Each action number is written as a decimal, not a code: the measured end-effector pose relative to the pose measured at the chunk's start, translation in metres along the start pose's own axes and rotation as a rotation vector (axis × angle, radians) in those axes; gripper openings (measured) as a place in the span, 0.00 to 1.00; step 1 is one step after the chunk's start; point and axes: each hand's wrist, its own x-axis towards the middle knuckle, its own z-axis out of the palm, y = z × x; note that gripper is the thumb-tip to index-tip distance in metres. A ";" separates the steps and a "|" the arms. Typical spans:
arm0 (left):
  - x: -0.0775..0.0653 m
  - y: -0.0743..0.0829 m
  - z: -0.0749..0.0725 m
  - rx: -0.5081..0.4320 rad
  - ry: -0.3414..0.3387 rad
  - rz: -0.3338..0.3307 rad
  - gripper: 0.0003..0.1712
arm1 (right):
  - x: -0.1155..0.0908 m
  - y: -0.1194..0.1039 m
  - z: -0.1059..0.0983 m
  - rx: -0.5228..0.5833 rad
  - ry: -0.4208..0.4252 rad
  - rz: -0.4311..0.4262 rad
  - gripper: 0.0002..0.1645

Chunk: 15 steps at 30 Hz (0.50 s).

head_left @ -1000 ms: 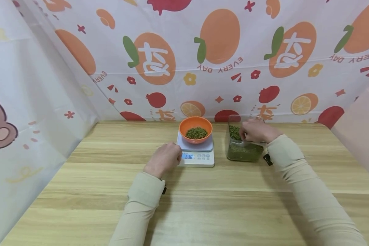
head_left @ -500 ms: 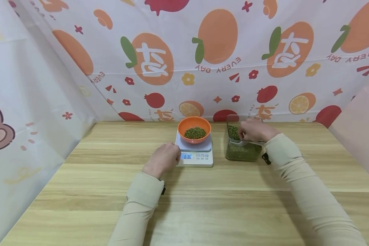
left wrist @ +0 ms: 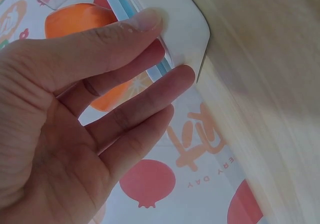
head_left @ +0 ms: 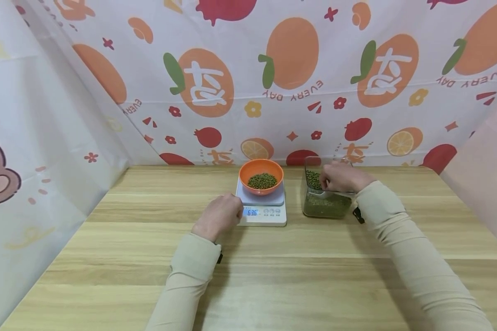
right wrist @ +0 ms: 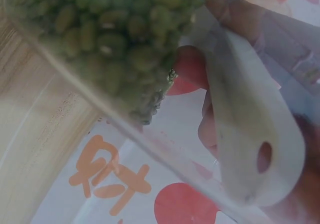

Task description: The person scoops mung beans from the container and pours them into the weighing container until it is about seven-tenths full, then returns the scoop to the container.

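A white kitchen scale (head_left: 275,219) reading 63.6 carries an orange bowl (head_left: 248,170) with mung beans (head_left: 262,181) in its bottom. My left hand (head_left: 218,216) holds the scale's front left corner; the left wrist view shows the thumb on the white casing (left wrist: 182,24) and fingertips at its edge. To the right, a clear rectangular container (head_left: 329,210) holds more mung beans (head_left: 313,179). Inside its rim, my right hand (head_left: 343,177) grips a white spoon; its handle (right wrist: 250,129), with a hole near the end, shows through the wall in the right wrist view. The spoon's bowl is hidden.
A wooden table (head_left: 248,280) lies under everything, its back edge close behind the scale and container. A fruit-printed curtain (head_left: 215,27) hangs behind, and another pale curtain (head_left: 58,115) stands along the left.
The head view shifts slightly. Both hands, the scale and the container keep nearly the same places, and the reading stays at 63.6.
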 end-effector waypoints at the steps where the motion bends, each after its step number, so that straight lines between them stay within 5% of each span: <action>1: 0.000 0.000 0.000 0.001 -0.003 -0.002 0.21 | 0.000 0.000 0.000 -0.003 0.001 -0.004 0.11; 15: 0.000 0.000 0.000 -0.013 0.004 0.002 0.20 | 0.000 0.002 0.002 -0.042 0.049 -0.054 0.09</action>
